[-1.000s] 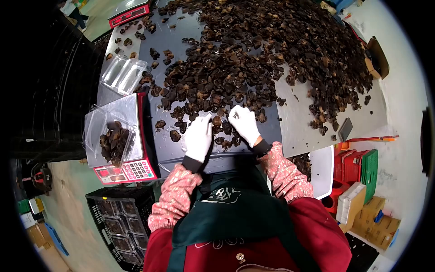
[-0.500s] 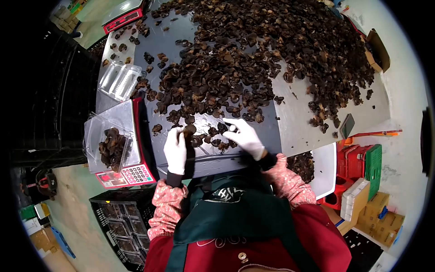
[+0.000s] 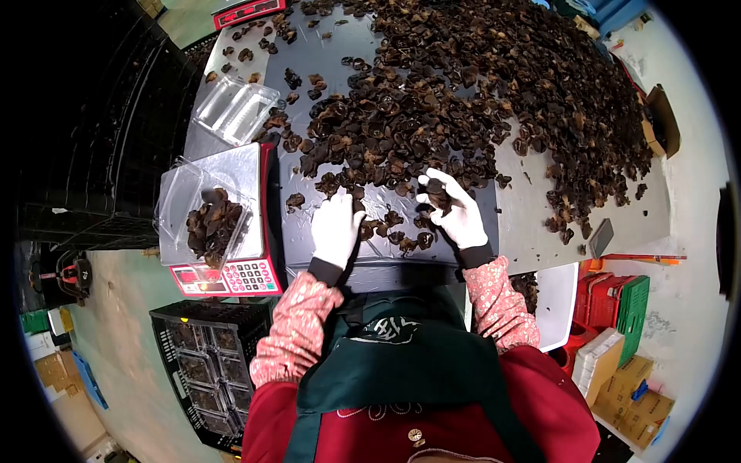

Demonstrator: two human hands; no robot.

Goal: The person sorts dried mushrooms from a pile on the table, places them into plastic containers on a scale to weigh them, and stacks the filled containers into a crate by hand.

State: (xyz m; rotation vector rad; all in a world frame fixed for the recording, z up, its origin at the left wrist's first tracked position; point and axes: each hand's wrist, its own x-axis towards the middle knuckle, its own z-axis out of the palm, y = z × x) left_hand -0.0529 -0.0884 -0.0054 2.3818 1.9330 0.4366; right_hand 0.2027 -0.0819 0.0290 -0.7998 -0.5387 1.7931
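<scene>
Dark brown, curled fungus pieces [image 3: 401, 123] lie heaped across the table [image 3: 309, 255]. My right hand [image 3: 459, 216], in a white glove, has its fingers curled round a dark fungus piece [image 3: 438, 194]. My left hand [image 3: 335, 230], also gloved, is at the near edge of the heap with fingers together; a dark piece shows by its fingertips, and what it grips is partly hidden. Several loose pieces [image 3: 394, 231] lie between the hands. To the left, a clear plastic tray [image 3: 245, 235] holding fungus pieces rests on a red and silver scale [image 3: 245, 166].
Empty clear trays [image 3: 235, 109] lie beyond the scale. Another red scale [image 3: 247, 12] stands at the back left. A black crate [image 3: 174, 343] of filled boxes is below left. At right are a small grey block [image 3: 600, 238], a white bin [image 3: 557, 305], and red and green crates [image 3: 633, 316].
My right hand has closed round a fungus piece and turned to show it. My left hand has moved forward from the near pieces to the heap's edge. The view has shifted.
</scene>
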